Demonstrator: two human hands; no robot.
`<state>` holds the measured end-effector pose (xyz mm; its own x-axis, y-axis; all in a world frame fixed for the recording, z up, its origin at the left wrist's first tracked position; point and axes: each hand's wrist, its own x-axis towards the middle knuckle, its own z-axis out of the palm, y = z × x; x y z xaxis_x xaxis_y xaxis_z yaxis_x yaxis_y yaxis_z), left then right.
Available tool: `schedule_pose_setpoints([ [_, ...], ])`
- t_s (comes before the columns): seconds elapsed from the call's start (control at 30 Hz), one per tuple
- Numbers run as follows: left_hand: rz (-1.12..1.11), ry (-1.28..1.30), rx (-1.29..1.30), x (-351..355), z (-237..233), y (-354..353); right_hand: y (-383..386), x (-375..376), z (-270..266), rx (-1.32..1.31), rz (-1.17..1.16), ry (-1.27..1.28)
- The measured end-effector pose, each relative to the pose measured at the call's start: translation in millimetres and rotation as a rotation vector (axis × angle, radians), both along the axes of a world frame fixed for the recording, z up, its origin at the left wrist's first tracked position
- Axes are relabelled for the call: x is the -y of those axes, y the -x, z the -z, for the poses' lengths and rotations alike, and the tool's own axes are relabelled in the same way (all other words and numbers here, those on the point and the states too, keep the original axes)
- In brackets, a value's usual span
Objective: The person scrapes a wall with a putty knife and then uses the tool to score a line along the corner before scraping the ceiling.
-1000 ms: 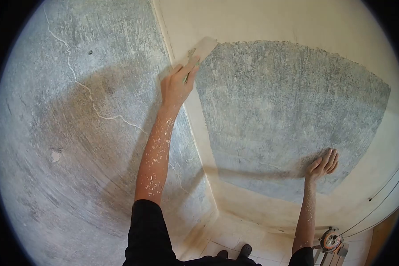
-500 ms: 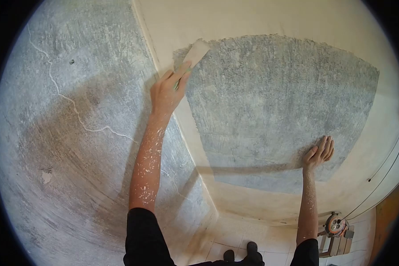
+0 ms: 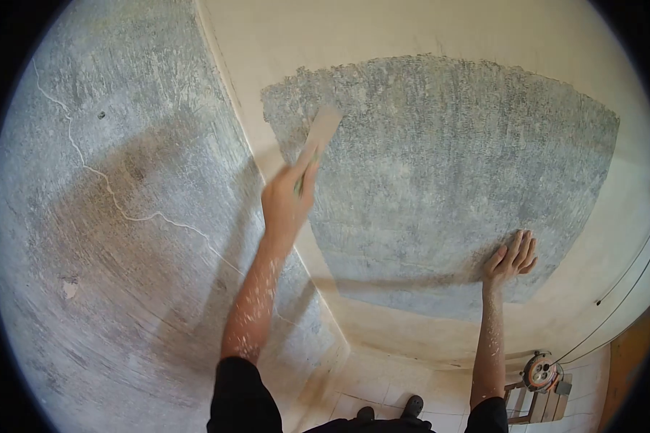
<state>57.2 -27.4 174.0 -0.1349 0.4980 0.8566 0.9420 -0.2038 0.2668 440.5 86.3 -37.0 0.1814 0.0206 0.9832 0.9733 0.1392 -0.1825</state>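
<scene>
My left hand (image 3: 289, 198) is closed round the handle of a scraper (image 3: 325, 128), whose pale flat blade lies over the upper left of a rough grey patch (image 3: 426, 166) on the wall. Fingers slightly spread, my right hand (image 3: 511, 256) rests against the lower right of that patch and holds nothing. Cream paint (image 3: 426, 25) borders the patch, with a ragged upper edge. White flakes speckle both forearms. The scraper and left hand are a little blurred.
On the left is another grey wall (image 3: 123, 252) with a long crack, meeting the first at a corner. A cable reel (image 3: 540, 372) sits on a wooden stool (image 3: 545, 405) at the lower right. Cables run up beside it. My shoes (image 3: 412, 408) stand on floor tiles.
My left hand and the scraper have moved down from the patch's upper left edge, where more grey surface now shows. The view has shifted slightly; my right hand stays on the wall.
</scene>
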Motion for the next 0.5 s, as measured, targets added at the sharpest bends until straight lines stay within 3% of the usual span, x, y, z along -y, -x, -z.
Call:
schedule_pose_setpoints([
  [0.1,-0.008,-0.075,0.144,-1,72,2,1,5,1,-0.006,-0.045,0.075],
  [0.17,-0.014,-0.161,0.164,-9,68,-5,5,6,-2,-0.017,-0.083,0.096],
  [0.3,-0.064,-0.272,0.060,-12,-41,-14,-1,11,-2,0.021,-0.121,0.174],
  [0.37,-0.147,-0.127,0.178,9,-66,-36,-4,14,1,0.034,-0.132,0.231],
  [0.43,-0.131,-0.038,0.330,8,-61,-45,-7,17,0,0.044,-0.135,0.282],
  [0.5,-0.039,0.008,0.517,-2,0,-50,-10,20,5,0.048,-0.154,0.366],
])
